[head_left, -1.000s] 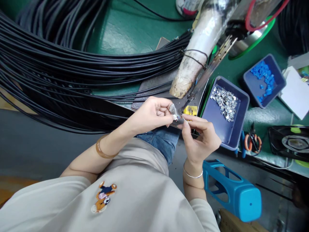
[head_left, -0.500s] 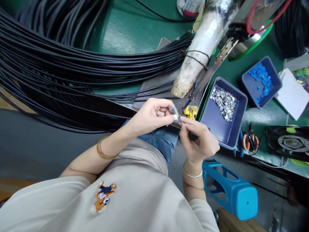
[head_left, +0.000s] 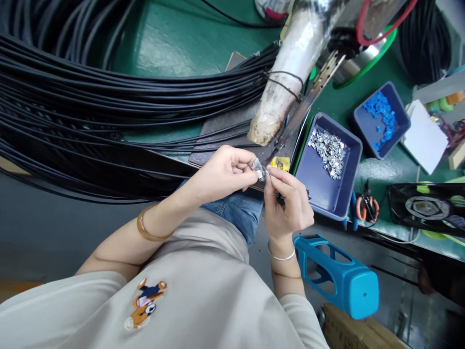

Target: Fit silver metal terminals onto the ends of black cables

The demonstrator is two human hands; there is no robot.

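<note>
The little metal piece is sitting between both hands, just in front of the bench edge. It is looking shiny, silver and very tiny, so I think that is why only fingertips are pinching it. The left hand is curling shut on it, and the right hand is nipping its other side. A blue tray of silver clips is lying close by, likely for easy reaching.

From my screen I see a loose cream top with an orange-and-navy cartoon patch stitched on it, blue jeans, an amber bangle behind the left hand and a thin silver bracelet behind the right hand
</note>
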